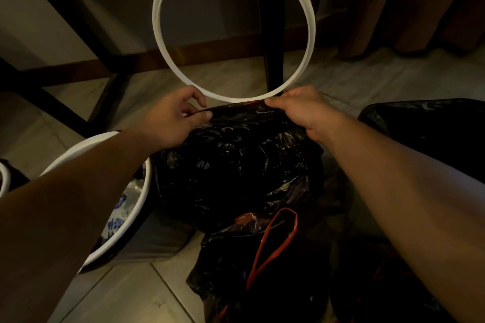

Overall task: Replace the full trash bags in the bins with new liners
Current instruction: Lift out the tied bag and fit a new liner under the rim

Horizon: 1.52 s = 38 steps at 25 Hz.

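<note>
A white plastic ring (157, 33) stands upright at the far edge of a black trash bag (236, 165), which covers what lies under it. My left hand (175, 117) pinches the bag's top edge beside the ring's lower left. My right hand (301, 110) grips the bag's edge at the ring's lower right. Whether either hand also holds the ring is unclear. A second black bag with a red drawstring (273, 244) lies crumpled on the floor in front.
A white-rimmed bin (126, 225) with rubbish inside stands at the left under my forearm. Another black-lined bin (433, 125) is at the right. Dark table legs (274, 33) and a wall rise behind; curtains (406, 7) hang at the back right.
</note>
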Each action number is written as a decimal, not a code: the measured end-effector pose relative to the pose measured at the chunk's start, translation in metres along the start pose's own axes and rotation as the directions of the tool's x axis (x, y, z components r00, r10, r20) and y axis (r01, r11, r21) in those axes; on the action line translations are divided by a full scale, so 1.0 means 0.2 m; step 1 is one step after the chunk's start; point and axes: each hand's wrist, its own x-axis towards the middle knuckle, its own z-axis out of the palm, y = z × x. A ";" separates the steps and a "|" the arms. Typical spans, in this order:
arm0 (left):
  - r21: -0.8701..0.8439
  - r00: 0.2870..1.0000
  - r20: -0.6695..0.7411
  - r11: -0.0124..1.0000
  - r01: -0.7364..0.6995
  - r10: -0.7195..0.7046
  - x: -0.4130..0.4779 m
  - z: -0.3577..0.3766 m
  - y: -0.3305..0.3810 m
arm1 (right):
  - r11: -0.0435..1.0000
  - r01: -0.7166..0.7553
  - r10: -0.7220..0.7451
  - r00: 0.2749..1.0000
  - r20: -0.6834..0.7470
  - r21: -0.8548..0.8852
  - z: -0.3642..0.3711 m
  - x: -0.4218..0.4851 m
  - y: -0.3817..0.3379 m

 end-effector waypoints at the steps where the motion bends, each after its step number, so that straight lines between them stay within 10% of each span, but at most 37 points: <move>1: -0.048 1.000 -0.010 0.999 0.007 -0.007 0.00 0.00 0.00 | 1.000 -0.001 0.001 1.000 0.002 0.007 0.00 0.01 0.00; 22: 0.303 0.914 -0.119 0.862 0.405 -0.388 0.21 0.06 -0.08 | 0.975 -0.221 0.222 0.974 0.039 -0.031 0.00 0.12 0.06; 31: -0.187 0.917 -0.090 0.911 0.367 -0.388 0.07 0.04 -0.14 | 0.933 -0.360 0.352 0.919 0.175 0.017 0.01 0.07 0.08; 38: 0.298 0.952 -0.270 0.927 0.227 -0.147 -0.19 0.06 -0.11 | 0.972 -0.233 0.232 0.973 -0.006 -0.016 -0.06 -0.07 0.08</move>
